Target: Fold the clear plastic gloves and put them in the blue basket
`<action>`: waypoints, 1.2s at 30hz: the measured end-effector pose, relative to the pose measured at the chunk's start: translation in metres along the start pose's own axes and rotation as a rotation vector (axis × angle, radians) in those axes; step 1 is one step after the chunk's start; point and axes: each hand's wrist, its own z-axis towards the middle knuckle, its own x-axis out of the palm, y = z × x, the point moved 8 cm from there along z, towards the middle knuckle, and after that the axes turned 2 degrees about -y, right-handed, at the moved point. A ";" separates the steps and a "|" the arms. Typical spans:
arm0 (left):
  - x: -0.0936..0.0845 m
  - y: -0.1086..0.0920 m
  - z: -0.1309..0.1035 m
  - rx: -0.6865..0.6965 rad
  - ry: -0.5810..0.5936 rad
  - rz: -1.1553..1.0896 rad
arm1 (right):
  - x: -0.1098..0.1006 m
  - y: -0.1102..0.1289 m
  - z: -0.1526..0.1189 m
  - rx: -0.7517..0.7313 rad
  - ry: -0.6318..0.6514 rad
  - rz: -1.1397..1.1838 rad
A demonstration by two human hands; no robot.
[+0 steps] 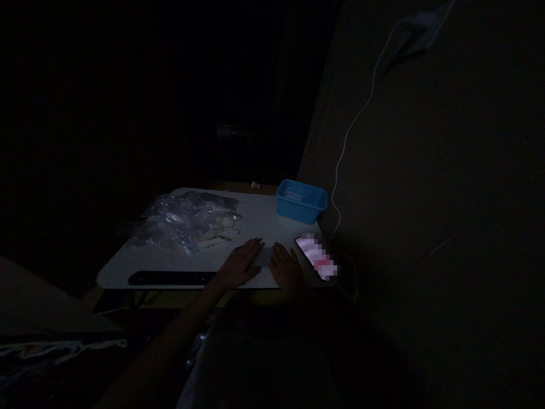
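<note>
Both hands rest palm down near the front edge of a small white table (259,218). My left hand (239,266) lies flat with its fingers stretched out and its thumb apart, holding nothing. Beside it, a short gap away, my right hand (286,267) also lies flat with fingers extended and nothing in it. Just right of my right hand is a phone (313,253) with a lit screen, partly blurred out. Left of my left hand spreads a heap of crumpled clear plastic bags (183,221); what they contain is hard to make out in the dim light.
A blue plastic basin (300,213) stands at the table's back right corner. Behind the table lies a small pinkish-white object (255,186). A white cable (347,133) hangs along the wall at right. A black strip (170,278) runs along the front edge.
</note>
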 end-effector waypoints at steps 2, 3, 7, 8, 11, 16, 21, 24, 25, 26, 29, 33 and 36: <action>-0.007 -0.005 -0.001 0.055 -0.025 -0.059 | 0.002 -0.004 0.002 0.015 -0.003 0.040; -0.009 -0.007 -0.002 0.068 -0.032 -0.077 | 0.002 -0.007 0.002 0.024 -0.006 0.065; -0.010 -0.008 -0.004 0.044 -0.056 -0.099 | -0.001 -0.019 0.003 0.040 -0.042 0.197; -0.009 -0.007 -0.004 0.037 -0.057 -0.099 | -0.003 -0.020 0.002 0.021 -0.061 0.227; -0.007 -0.006 -0.004 0.022 -0.060 -0.088 | -0.014 -0.008 -0.004 -0.110 -0.107 0.269; -0.007 -0.004 -0.002 0.009 -0.055 -0.069 | -0.025 0.011 -0.008 -0.212 -0.097 0.207; -0.007 -0.004 -0.001 -0.013 -0.017 -0.042 | -0.023 0.017 -0.002 -0.281 -0.006 0.009; -0.009 -0.008 -0.002 -0.008 -0.004 -0.033 | -0.021 0.019 0.001 -0.300 0.016 -0.068; -0.010 -0.009 -0.002 -0.001 -0.005 -0.035 | -0.021 0.018 0.001 -0.292 0.014 -0.077; -0.011 -0.010 -0.002 0.005 -0.011 -0.038 | -0.023 0.018 0.002 -0.275 0.008 -0.078; -0.013 -0.010 -0.001 0.011 -0.062 -0.051 | -0.028 0.015 0.006 -0.221 0.004 -0.046; -0.015 -0.002 0.001 -0.011 -0.140 -0.120 | -0.039 0.012 0.008 -0.188 -0.023 0.061; -0.017 0.005 0.000 -0.051 -0.177 -0.276 | -0.045 0.011 0.007 -0.174 -0.058 0.148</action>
